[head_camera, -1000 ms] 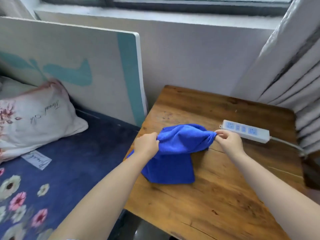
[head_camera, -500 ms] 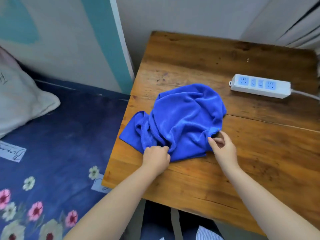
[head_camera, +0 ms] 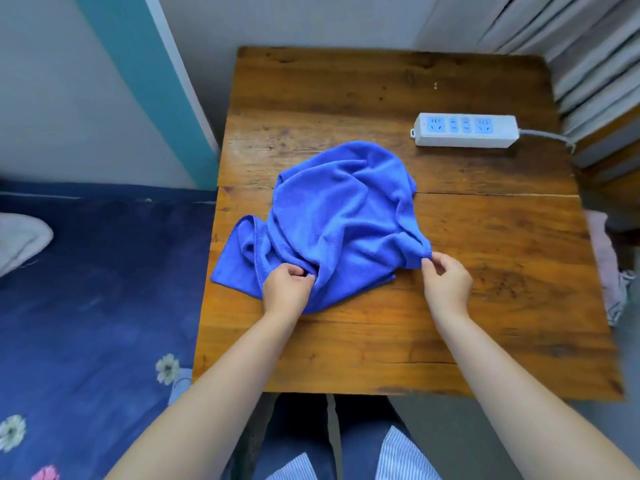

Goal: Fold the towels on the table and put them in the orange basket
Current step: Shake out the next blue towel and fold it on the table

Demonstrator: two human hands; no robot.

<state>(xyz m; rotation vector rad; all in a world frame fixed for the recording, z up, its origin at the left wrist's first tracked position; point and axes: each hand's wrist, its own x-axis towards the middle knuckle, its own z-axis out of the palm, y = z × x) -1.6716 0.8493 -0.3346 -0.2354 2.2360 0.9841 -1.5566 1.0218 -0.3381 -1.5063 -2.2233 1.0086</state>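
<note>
A blue towel [head_camera: 341,216] lies crumpled on the wooden table [head_camera: 485,306], its left part reaching the table's left edge. My left hand [head_camera: 285,289] grips a bunch of the towel's near edge. My right hand [head_camera: 445,277] pinches the towel's near right corner between thumb and fingers. No orange basket is in view.
A white power strip [head_camera: 465,130] with a grey cable lies at the table's far right. A bed with a dark blue flowered sheet [head_camera: 97,306] borders the table on the left. Curtains [head_camera: 588,64] hang at the right, and some pale cloth [head_camera: 604,251] lies below the table's right edge.
The towel was held up bunched between both hands; now it lies spread on the table. Both hands came nearer, to its near edge, and the view tilted down.
</note>
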